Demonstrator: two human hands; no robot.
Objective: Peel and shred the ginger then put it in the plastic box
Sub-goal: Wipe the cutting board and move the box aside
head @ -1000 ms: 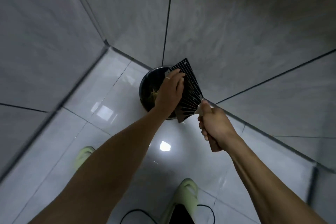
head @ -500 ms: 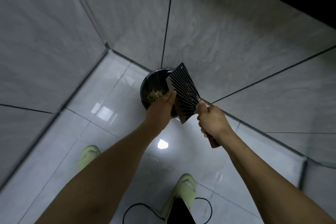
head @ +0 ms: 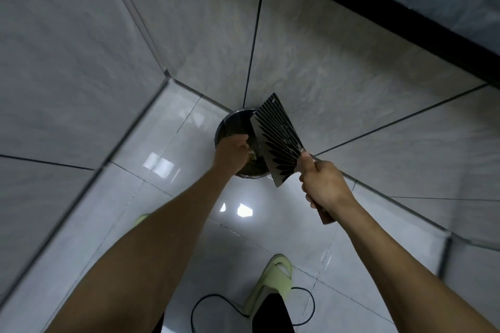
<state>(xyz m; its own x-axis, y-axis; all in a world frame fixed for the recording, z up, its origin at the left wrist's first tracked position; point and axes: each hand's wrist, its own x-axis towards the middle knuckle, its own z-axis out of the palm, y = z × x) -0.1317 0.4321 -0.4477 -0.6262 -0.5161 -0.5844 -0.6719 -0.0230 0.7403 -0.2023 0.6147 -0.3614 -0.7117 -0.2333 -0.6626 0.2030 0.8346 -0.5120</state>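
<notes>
I am looking down at a round black bin [head: 230, 119] standing on the floor against the tiled wall. My right hand [head: 323, 184] grips the brown handle of a wide cleaver [head: 278, 140], and the dark patterned blade tilts over the bin's mouth. My left hand [head: 231, 153] hovers over the bin just left of the blade's lower edge, with its fingers bent loosely downward. Pale ginger scraps [head: 252, 154] show at its fingertips, inside the bin. No plastic box is in view.
Glossy white floor tiles surround the bin. My feet in pale green slippers [head: 278, 276] stand below, one partly hidden by my left arm. A black cable [head: 216, 303] loops on the floor between them. A dark counter edge [head: 405, 8] overhangs at the upper right.
My left hand slid down off the flat of the blade and now sits beside its lower edge over the bin. The cleaver stays over the bin.
</notes>
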